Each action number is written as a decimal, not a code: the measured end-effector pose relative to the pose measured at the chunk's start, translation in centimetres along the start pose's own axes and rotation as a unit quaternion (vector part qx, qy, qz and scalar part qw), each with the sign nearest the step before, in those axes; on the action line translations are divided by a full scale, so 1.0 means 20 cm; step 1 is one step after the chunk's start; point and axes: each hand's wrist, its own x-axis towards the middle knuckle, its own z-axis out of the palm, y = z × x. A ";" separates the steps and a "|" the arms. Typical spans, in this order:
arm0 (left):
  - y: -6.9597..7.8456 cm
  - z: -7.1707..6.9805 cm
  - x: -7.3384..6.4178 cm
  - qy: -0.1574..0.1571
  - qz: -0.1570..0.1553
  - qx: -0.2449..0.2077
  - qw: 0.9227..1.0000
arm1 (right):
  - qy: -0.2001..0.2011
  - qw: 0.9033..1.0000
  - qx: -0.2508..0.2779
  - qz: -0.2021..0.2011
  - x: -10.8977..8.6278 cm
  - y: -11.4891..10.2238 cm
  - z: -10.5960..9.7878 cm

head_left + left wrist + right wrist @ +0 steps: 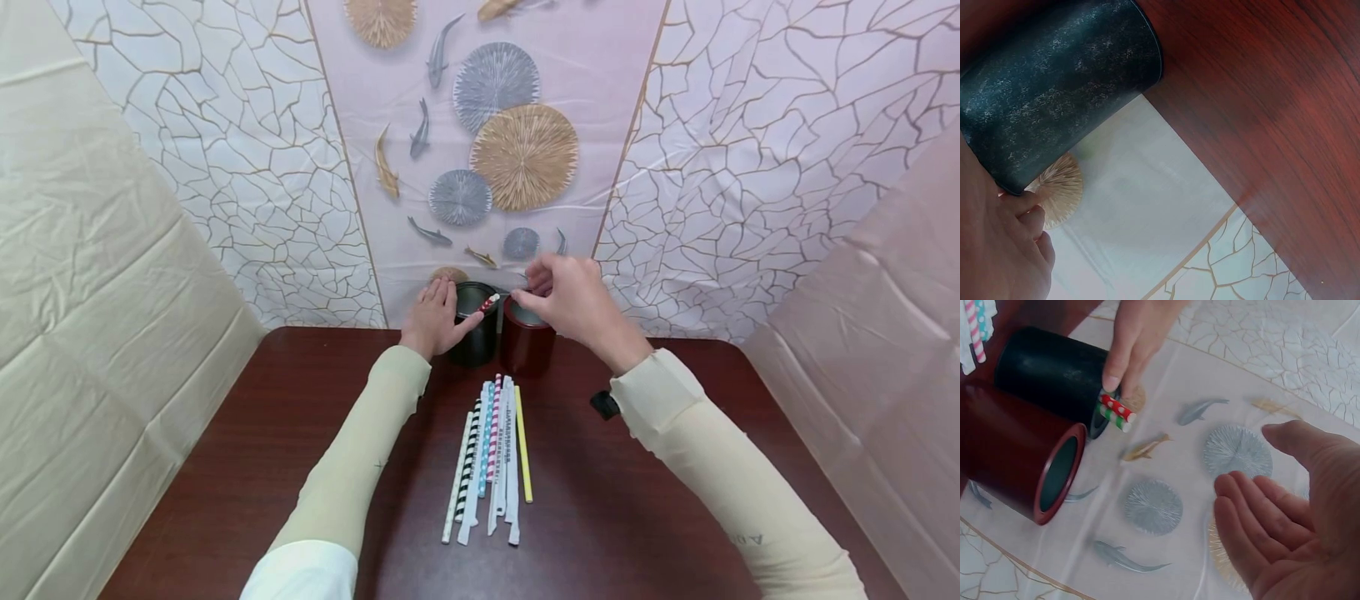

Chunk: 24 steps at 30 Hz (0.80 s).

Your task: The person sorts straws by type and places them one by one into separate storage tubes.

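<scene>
My left hand (435, 321) holds the rim of a black cup (476, 347) at the back of the table, thumb on the near side. A red straw with white dots (1117, 409) and a green-and-white straw (1114, 418) stick out of this cup, close by the left thumb. Right beside it stands a dark red cup (527, 348); the part of its inside seen in the right wrist view shows no straws. Over the red cup is my right hand (576, 298), fingers loosely bent and holding nothing.
Several straws lie side by side in front of the cups: a black-striped one (468, 458), a blue one (486, 433), a pink-striped one (494, 429), paper-wrapped ones (512, 467) and a yellow one (523, 446). Behind the cups rises a patterned cloth backdrop (405, 275).
</scene>
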 end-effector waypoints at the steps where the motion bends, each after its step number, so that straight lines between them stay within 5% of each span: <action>1: 0.00 0.00 0.00 0.000 0.000 -0.001 1.000 | -0.010 1.000 -0.003 0.006 -0.01 0.00 0.01; 24: 0.00 0.01 0.00 0.010 -0.001 0.001 1.000 | -0.150 0.983 -0.032 0.101 -0.20 0.25 0.32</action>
